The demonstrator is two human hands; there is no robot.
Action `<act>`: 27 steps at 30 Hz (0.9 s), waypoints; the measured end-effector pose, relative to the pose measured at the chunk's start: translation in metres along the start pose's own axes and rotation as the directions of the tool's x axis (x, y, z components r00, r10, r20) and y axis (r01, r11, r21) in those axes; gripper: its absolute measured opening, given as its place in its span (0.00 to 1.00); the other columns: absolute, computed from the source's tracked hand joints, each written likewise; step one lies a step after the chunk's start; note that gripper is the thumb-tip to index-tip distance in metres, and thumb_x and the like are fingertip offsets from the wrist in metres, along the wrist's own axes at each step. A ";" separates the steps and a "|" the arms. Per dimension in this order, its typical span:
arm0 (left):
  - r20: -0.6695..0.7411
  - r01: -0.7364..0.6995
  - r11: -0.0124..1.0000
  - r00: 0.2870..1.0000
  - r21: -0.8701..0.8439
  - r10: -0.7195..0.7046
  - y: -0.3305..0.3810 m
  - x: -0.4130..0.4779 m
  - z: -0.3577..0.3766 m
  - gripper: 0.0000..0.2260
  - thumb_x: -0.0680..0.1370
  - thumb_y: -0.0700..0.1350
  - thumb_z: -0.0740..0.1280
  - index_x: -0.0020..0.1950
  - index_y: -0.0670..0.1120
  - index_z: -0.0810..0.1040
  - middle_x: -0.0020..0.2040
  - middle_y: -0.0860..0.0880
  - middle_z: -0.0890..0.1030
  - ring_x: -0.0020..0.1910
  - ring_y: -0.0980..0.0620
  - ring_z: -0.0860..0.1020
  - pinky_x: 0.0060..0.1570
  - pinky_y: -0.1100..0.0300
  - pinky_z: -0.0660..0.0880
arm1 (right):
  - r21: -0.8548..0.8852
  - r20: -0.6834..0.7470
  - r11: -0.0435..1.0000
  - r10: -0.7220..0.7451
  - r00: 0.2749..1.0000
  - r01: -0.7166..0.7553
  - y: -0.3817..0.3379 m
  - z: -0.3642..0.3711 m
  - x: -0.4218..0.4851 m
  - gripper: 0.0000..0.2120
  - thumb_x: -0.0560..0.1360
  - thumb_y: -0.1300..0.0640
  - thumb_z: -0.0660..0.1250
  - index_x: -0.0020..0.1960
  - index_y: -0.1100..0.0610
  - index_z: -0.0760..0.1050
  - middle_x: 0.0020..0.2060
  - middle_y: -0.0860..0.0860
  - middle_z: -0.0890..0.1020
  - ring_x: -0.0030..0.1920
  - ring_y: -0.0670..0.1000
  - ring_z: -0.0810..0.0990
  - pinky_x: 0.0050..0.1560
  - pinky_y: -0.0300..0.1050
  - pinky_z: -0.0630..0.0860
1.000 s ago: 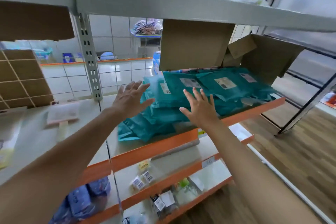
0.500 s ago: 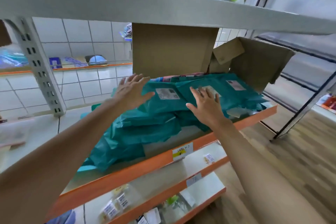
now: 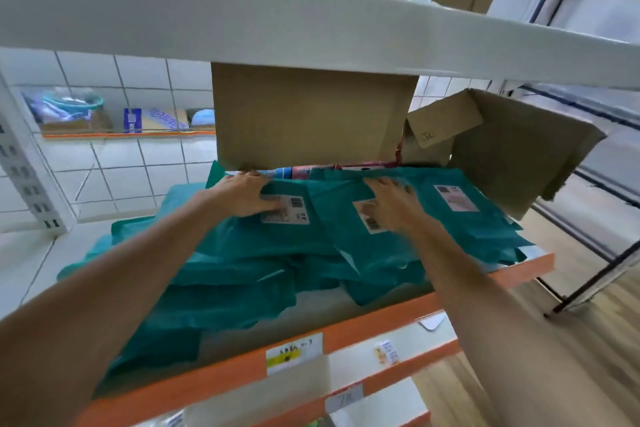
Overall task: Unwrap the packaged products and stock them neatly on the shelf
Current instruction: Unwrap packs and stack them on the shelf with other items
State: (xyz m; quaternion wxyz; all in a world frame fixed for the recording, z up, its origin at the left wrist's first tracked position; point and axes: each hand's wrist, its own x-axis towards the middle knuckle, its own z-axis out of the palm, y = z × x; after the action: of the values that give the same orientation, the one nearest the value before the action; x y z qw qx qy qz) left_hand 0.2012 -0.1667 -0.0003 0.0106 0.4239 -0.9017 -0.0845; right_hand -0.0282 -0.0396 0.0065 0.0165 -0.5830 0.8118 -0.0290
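Teal bags (image 3: pixel 235 288) everywhere: a messy, overlapping heap is piled on the orange-edged shelf (image 3: pixel 363 328), spread from the back almost out to the front lip on the left side. White shipping labels are stuck on at least three of the top ones.

The left hand (image 3: pixel 242 196) is laid over the left bag (image 3: pixel 263 239) at the back of the heap. Its fingers are curled over the bag's far edge, right under the bottom of a plain cardboard box (image 3: pixel 311 114). The thumb is pressed down by the label, so that bag looks pinched between thumb and fingers.

The right hand (image 3: pixel 391 206) is set on the middle bag (image 3: pixel 363 253), partly covering its label. Its fingers are bent, tips down on the plastic near the far edge. The thumb is hidden and it's blurry there, so whether anything is really gripped can't be told. A third labelled bag (image 3: pixel 485 225) is lying just beside it to the right.

The cardboard box is parked behind the heap, its top reaching up behind the white upper shelf (image 3: pixel 311 35). An open box (image 3: pixel 519 156) with loose flaps is tipped at the right end. A yellow-and-white tag (image 3: pixel 294 354) is fixed to the orange lip, and a small packet (image 3: pixel 386 352) is seen on the shelf below. White wall tiles (image 3: pixel 131 166) are visible at left, wood flooring (image 3: pixel 595 340) at right.
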 end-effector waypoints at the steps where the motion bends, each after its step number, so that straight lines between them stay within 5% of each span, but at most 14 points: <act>1: 0.006 0.021 1.000 1.000 0.002 -0.021 0.001 0.003 -0.001 0.25 0.76 0.62 0.60 0.71 0.53 0.66 0.69 0.47 0.70 0.66 0.46 0.69 0.63 0.53 0.66 | 0.002 0.026 1.000 -0.023 0.999 0.022 0.005 0.000 0.009 0.29 0.78 0.45 0.59 0.75 0.55 0.56 0.73 0.54 0.61 0.72 0.57 0.60 0.72 0.57 0.55; 7: 0.002 0.156 0.986 0.988 0.053 -0.156 0.002 0.013 0.005 0.33 0.72 0.69 0.58 0.73 0.55 0.61 0.71 0.45 0.66 0.69 0.44 0.65 0.67 0.49 0.60 | 0.103 0.082 0.982 -0.167 0.983 0.158 0.024 -0.004 0.041 0.31 0.74 0.37 0.63 0.70 0.53 0.66 0.67 0.54 0.72 0.64 0.55 0.71 0.61 0.48 0.65; 14: 0.002 0.222 0.974 0.975 0.034 -0.222 0.000 0.010 0.002 0.47 0.57 0.75 0.61 0.71 0.54 0.65 0.70 0.47 0.63 0.69 0.46 0.59 0.67 0.50 0.56 | 0.149 0.072 0.960 -0.252 0.965 0.239 0.043 -0.008 0.048 0.34 0.67 0.38 0.71 0.66 0.54 0.70 0.65 0.53 0.70 0.65 0.53 0.69 0.62 0.49 0.66; 22: 0.054 0.265 0.963 0.962 0.056 -0.268 0.013 0.007 -0.002 0.32 0.59 0.72 0.70 0.49 0.48 0.73 0.46 0.51 0.77 0.52 0.49 0.71 0.51 0.53 0.60 | 0.112 0.192 0.966 -0.252 0.948 0.234 0.054 -0.014 0.054 0.26 0.65 0.40 0.73 0.55 0.54 0.73 0.47 0.46 0.76 0.48 0.47 0.73 0.49 0.43 0.66; 27: 0.095 0.269 0.959 0.961 -0.094 -0.260 0.016 0.003 -0.010 0.21 0.65 0.65 0.71 0.42 0.49 0.73 0.38 0.55 0.78 0.45 0.52 0.73 0.50 0.54 0.56 | 0.314 0.313 0.928 -0.299 0.901 0.200 0.060 -0.013 0.058 0.16 0.68 0.48 0.74 0.49 0.58 0.79 0.46 0.50 0.83 0.48 0.50 0.80 0.52 0.45 0.74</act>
State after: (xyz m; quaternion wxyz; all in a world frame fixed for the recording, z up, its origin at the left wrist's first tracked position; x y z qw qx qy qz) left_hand 0.1878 -0.1607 0.0123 -0.0150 0.5357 -0.8308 -0.1501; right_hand -0.1041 -0.0756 0.0154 0.2394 -0.6706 0.7012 -0.0372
